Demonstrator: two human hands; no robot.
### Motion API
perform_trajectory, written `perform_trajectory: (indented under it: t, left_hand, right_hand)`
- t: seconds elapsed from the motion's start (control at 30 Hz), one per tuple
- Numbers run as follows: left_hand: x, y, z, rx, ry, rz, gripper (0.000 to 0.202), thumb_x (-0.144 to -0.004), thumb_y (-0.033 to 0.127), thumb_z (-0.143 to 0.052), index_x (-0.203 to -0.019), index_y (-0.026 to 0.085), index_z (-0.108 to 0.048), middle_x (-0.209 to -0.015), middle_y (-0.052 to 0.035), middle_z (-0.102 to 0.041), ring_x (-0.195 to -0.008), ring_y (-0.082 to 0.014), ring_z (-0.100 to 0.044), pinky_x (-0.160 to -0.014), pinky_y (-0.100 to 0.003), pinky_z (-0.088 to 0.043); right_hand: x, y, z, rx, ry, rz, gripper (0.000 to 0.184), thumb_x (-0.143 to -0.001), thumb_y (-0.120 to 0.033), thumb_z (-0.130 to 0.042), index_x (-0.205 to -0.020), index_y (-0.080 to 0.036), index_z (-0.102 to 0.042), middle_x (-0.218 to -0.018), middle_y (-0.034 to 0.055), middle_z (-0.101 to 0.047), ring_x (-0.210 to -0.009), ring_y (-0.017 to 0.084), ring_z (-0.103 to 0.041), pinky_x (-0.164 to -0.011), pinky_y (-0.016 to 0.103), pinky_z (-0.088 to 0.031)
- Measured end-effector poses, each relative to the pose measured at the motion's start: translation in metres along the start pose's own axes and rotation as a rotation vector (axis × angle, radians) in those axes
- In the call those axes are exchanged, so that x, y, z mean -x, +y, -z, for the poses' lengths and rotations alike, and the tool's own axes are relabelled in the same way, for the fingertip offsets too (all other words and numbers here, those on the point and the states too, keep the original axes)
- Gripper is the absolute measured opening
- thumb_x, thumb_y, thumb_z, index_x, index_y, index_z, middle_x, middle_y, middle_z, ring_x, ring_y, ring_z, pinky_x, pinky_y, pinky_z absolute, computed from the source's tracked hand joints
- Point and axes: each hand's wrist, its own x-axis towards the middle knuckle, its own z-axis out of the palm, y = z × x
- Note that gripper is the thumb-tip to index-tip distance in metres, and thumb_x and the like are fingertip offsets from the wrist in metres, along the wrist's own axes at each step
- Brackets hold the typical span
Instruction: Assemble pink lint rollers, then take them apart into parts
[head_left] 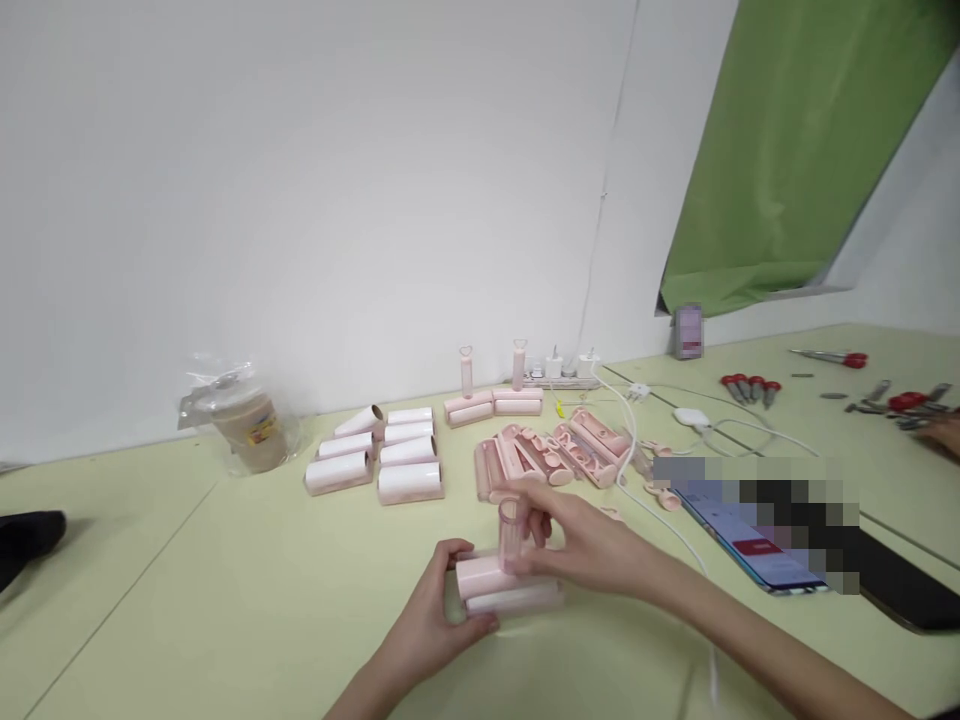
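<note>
A pink lint roller with a white roll in its housing is held just above the table in front of me. My left hand grips the left end of the housing, thumb below and fingers behind. My right hand has its fingers around the clear pink handle, which stands upright on the housing. The far fingers are partly hidden. Beyond my hands lies a pile of loose pink roller parts. Two lint rollers with upright handles stand by the wall.
Several white paper rolls lie back left, near a bagged cup. A white cable runs past my right forearm from a power strip. Phones lie to the right. Red-handled tools and another person's hand are far right.
</note>
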Motion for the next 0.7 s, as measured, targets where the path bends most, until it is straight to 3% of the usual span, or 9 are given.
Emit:
perform_trajectory:
  t: [0.07, 0.13, 0.2, 0.3, 0.4, 0.47, 0.57, 0.63, 0.7]
  left_hand:
    - [0.0, 0.001, 0.001, 0.004, -0.002, 0.007, 0.052, -0.065, 0.023, -0.062, -0.111, 0.021, -0.039, -0.111, -0.0074, -0.048, -0.102, -0.0247, -0.046, -0.089, -0.034, -0.034]
    - [-0.001, 0.0, 0.001, 0.02, -0.014, 0.008, 0.056, -0.065, 0.022, -0.061, -0.116, 0.022, -0.036, -0.111, -0.0075, -0.048, -0.102, -0.0242, -0.047, -0.09, -0.035, -0.033]
    - [-0.003, -0.005, 0.002, 0.052, -0.031, 0.003, 0.069, -0.064, 0.021, -0.062, -0.122, 0.024, -0.025, -0.113, -0.0078, -0.046, -0.105, -0.0231, -0.045, -0.093, -0.035, -0.032]
    - [-0.007, -0.016, 0.006, 0.114, -0.038, -0.022, 0.096, -0.056, 0.026, -0.07, -0.127, 0.024, -0.006, -0.125, -0.0122, -0.034, -0.118, -0.0251, -0.033, -0.099, -0.039, -0.024]
    - [-0.011, -0.012, 0.012, 0.152, 0.099, -0.116, 0.104, -0.051, 0.041, -0.072, -0.128, 0.022, -0.004, -0.133, -0.0159, -0.022, -0.126, -0.0295, -0.02, -0.102, -0.044, -0.014]
    - [-0.015, 0.006, 0.014, 0.142, 0.198, -0.217, 0.098, -0.054, 0.045, -0.069, -0.128, 0.023, -0.01, -0.135, -0.0143, -0.022, -0.127, -0.0301, -0.017, -0.103, -0.044, -0.012]
    - [-0.023, 0.046, 0.006, 0.131, 0.135, -0.291, 0.085, -0.053, 0.035, -0.073, -0.123, 0.023, -0.027, -0.129, -0.0114, -0.035, -0.122, -0.0285, -0.027, -0.101, -0.039, -0.019]
    - [-0.033, 0.068, -0.004, 0.211, 0.049, -0.291, 0.057, -0.059, 0.028, -0.07, -0.107, 0.022, -0.04, -0.113, -0.0086, -0.049, -0.109, -0.0239, -0.042, -0.094, -0.034, -0.029]
    - [-0.044, 0.078, -0.017, 0.342, 0.07, -0.302, 0.033, -0.063, 0.022, -0.065, -0.087, 0.022, -0.042, -0.092, -0.0038, -0.054, -0.089, -0.0178, -0.05, -0.079, -0.028, -0.037]
  right_hand:
    - [0.005, 0.019, 0.015, 0.074, 0.023, -0.031, 0.038, -0.084, -0.035, -0.043, -0.12, -0.024, -0.039, -0.086, 0.0022, -0.059, -0.077, 0.015, -0.056, -0.066, 0.026, -0.044]
    - [0.013, 0.043, 0.028, 0.355, 0.046, -0.079, 0.023, -0.085, -0.033, -0.039, -0.102, -0.023, -0.052, -0.086, 0.0045, -0.06, -0.081, 0.019, -0.057, -0.069, 0.03, -0.042]
    - [0.022, 0.068, 0.031, 0.581, 0.052, -0.156, 0.017, -0.082, -0.03, -0.044, -0.083, -0.02, -0.057, -0.083, 0.0085, -0.062, -0.082, 0.025, -0.057, -0.071, 0.037, -0.041]
    - [0.034, 0.095, 0.02, 0.63, 0.101, -0.258, 0.015, -0.077, -0.029, -0.049, -0.081, -0.016, -0.056, -0.073, 0.0121, -0.062, -0.073, 0.03, -0.059, -0.063, 0.039, -0.042]
    - [0.038, 0.097, 0.012, 0.598, 0.107, -0.259, 0.014, -0.079, -0.027, -0.046, -0.078, -0.017, -0.055, -0.068, 0.0079, -0.063, -0.066, 0.025, -0.06, -0.058, 0.033, -0.043]
    - [0.034, 0.085, 0.016, 0.439, 0.134, -0.245, 0.019, -0.083, -0.03, -0.041, -0.088, -0.018, -0.055, -0.071, 0.0056, -0.063, -0.064, 0.021, -0.06, -0.056, 0.03, -0.045]
    - [0.019, 0.053, 0.028, -0.109, 0.211, -0.184, 0.037, -0.081, -0.039, -0.048, -0.113, -0.021, -0.047, -0.099, 0.0078, -0.061, -0.083, 0.019, -0.06, -0.068, 0.031, -0.049]
    - [0.004, 0.032, 0.033, -0.438, 0.2, -0.121, 0.044, -0.075, -0.041, -0.058, -0.113, -0.022, -0.047, -0.115, 0.0082, -0.054, -0.098, 0.02, -0.056, -0.079, 0.031, -0.047]
    - [-0.009, 0.015, 0.03, -0.606, 0.176, -0.064, 0.037, -0.073, -0.04, -0.061, -0.103, -0.021, -0.052, -0.109, 0.0075, -0.058, -0.097, 0.019, -0.056, -0.081, 0.031, -0.046]
